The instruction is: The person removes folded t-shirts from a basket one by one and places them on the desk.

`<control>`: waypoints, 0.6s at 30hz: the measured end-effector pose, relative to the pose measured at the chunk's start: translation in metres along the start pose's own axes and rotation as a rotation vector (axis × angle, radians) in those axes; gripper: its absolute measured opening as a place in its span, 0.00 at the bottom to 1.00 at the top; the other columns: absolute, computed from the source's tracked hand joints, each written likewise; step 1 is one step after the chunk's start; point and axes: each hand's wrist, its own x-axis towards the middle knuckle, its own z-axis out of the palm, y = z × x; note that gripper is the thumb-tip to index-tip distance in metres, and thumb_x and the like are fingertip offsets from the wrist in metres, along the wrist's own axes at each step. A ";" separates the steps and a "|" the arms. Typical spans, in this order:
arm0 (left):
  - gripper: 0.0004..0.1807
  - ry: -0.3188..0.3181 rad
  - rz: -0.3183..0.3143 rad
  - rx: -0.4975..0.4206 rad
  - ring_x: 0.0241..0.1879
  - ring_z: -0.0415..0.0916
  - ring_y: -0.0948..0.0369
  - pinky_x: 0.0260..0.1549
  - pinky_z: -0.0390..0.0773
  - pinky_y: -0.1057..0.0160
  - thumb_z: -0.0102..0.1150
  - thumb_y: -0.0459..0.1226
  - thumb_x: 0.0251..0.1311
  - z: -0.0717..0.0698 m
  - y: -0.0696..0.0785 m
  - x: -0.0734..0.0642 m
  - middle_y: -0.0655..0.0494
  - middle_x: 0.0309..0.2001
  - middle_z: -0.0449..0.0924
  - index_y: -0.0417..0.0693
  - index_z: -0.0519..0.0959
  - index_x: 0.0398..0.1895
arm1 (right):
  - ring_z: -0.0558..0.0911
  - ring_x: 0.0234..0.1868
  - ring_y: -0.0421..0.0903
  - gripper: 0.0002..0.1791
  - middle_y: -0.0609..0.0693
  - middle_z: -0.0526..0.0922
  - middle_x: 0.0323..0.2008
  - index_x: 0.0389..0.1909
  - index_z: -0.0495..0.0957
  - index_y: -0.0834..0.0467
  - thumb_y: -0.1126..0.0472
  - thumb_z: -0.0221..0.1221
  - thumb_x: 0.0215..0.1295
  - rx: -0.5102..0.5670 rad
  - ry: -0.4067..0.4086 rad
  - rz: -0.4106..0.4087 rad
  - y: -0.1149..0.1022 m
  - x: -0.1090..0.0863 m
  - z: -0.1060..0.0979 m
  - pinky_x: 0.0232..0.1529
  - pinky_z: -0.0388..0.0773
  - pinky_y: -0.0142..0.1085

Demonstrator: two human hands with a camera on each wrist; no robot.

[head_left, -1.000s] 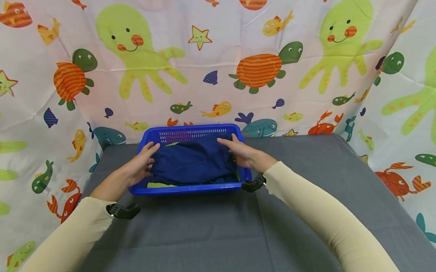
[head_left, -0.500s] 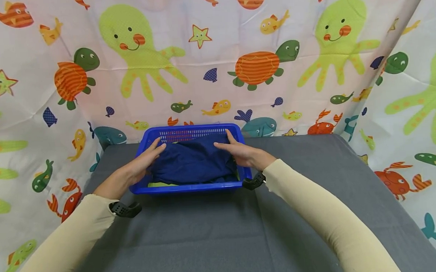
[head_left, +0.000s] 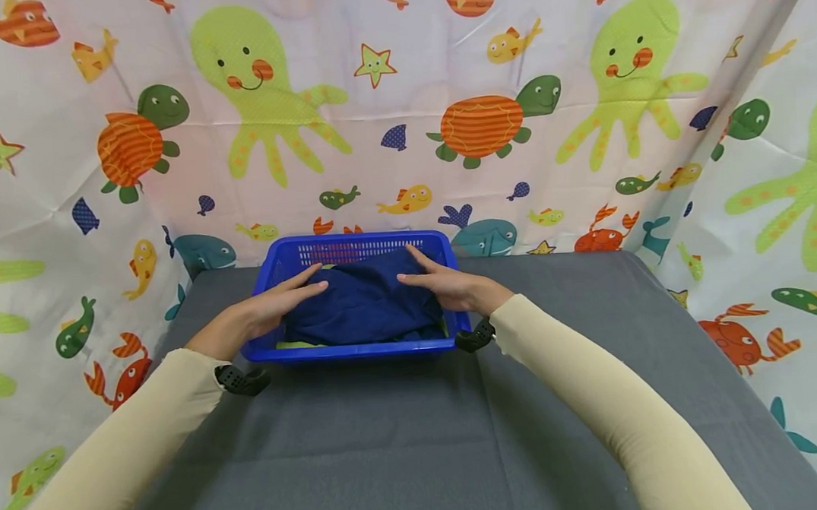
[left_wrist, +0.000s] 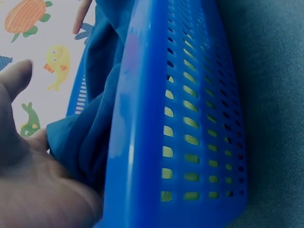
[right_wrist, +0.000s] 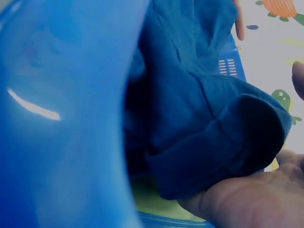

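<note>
- Grey desk (head_left: pixel 375 431); blue basket (head_left: pixel 358 351) near its back edge.
- Sea-animal sheets (head_left: pixel 413 49) hang behind and at both sides.
- Dark blue cloth (head_left: pixel 366 306) lies in the basket.
- Left hand (head_left: pixel 263 308) and right hand (head_left: pixel 454 288) flank it, visible fingers (head_left: pixel 303 277) straight.

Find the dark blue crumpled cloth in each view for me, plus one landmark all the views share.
Head: the dark blue crumpled cloth lies just left of picture centre.
Left wrist: left of centre, running down from the top edge.
Right wrist: centre to right, also reaching the top edge.
Shared landmark: the bright blue perforated plastic basket holding it.
</note>
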 end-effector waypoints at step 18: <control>0.46 -0.007 0.138 0.081 0.78 0.46 0.36 0.73 0.51 0.30 0.56 0.33 0.71 -0.022 -0.014 0.016 0.40 0.82 0.36 0.63 0.42 0.83 | 0.52 0.81 0.62 0.45 0.54 0.38 0.83 0.81 0.48 0.36 0.60 0.61 0.71 -0.122 0.045 -0.001 -0.005 0.008 0.004 0.79 0.50 0.58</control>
